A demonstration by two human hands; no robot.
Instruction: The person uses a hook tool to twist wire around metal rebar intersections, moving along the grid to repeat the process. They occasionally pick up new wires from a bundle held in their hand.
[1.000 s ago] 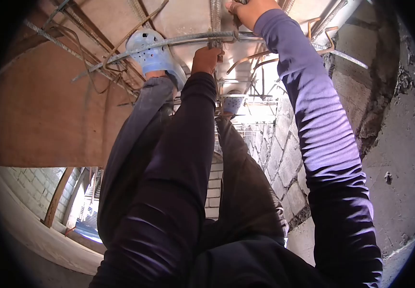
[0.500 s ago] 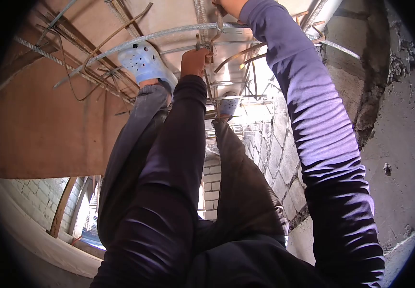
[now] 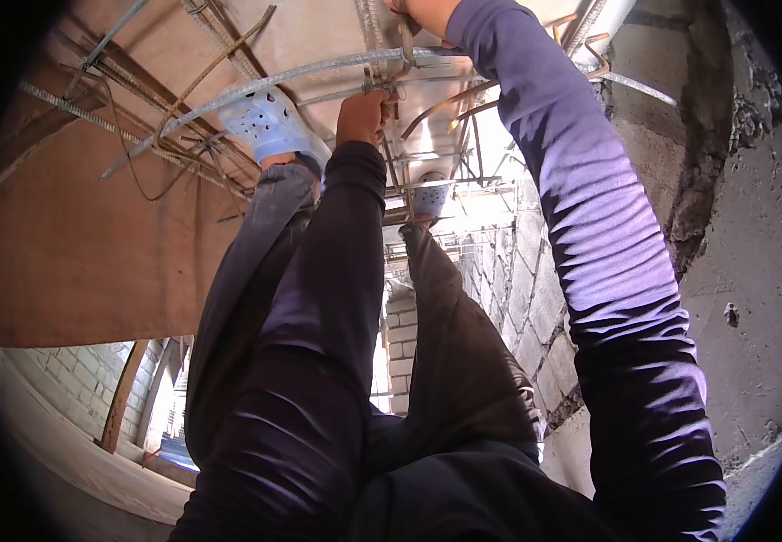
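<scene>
My left hand (image 3: 364, 117) is closed in a fist among the reinforcing bars, with a thin steel bar and a bit of wire at its fingertips. What lies inside that fist is mostly hidden. Near the top edge, my right hand (image 3: 429, 16) is partly cut off by the frame, its fingers bent around the upper end of a rusty bent bar (image 3: 406, 45). A long ribbed grey rebar (image 3: 318, 65) curves across between the two hands. Other rusty bent bars (image 3: 445, 107) stick out just below my right hand.
A blue perforated clog (image 3: 264, 124) is on my left foot, and another clog (image 3: 431, 194) farther down. More tied rebar (image 3: 120, 77) lies at upper left above a brown panel (image 3: 93, 244). A rough block wall (image 3: 526, 262) and grey plaster (image 3: 743, 307) rise at right.
The view has tilted slightly, so the brown panel's lower edge sits lower. My left hand has shifted a little left; my right hand stays at the top by the bent bar.
</scene>
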